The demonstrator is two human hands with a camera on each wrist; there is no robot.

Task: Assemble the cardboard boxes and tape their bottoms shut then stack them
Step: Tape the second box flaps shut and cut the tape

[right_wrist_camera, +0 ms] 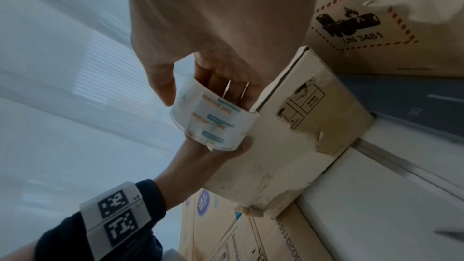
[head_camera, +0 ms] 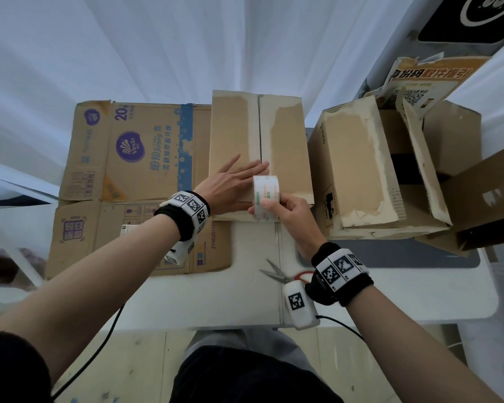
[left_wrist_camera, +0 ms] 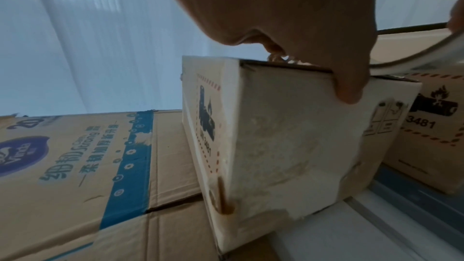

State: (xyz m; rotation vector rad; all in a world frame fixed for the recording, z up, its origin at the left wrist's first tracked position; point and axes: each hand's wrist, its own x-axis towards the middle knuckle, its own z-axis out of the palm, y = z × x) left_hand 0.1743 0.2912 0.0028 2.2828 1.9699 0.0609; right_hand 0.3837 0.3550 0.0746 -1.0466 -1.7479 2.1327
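Left hand (head_camera: pixel 233 181) flat, fingers straight, pressing the closed flaps of the upturned cardboard box (head_camera: pixel 285 135) at mid-table. Right hand (head_camera: pixel 285 210) clamped round a tape roll (head_camera: pixel 266 196) at the box's near edge. One flattened carton (head_camera: pixel 128 181) marked "Vinda" to the left, partly under the box. Second box (head_camera: pixel 358 170) just right, labelled "UN 3481". One pair of scissors (head_camera: pixel 282 274) on bare white table (head_camera: pixel 245 295) nearer the body.
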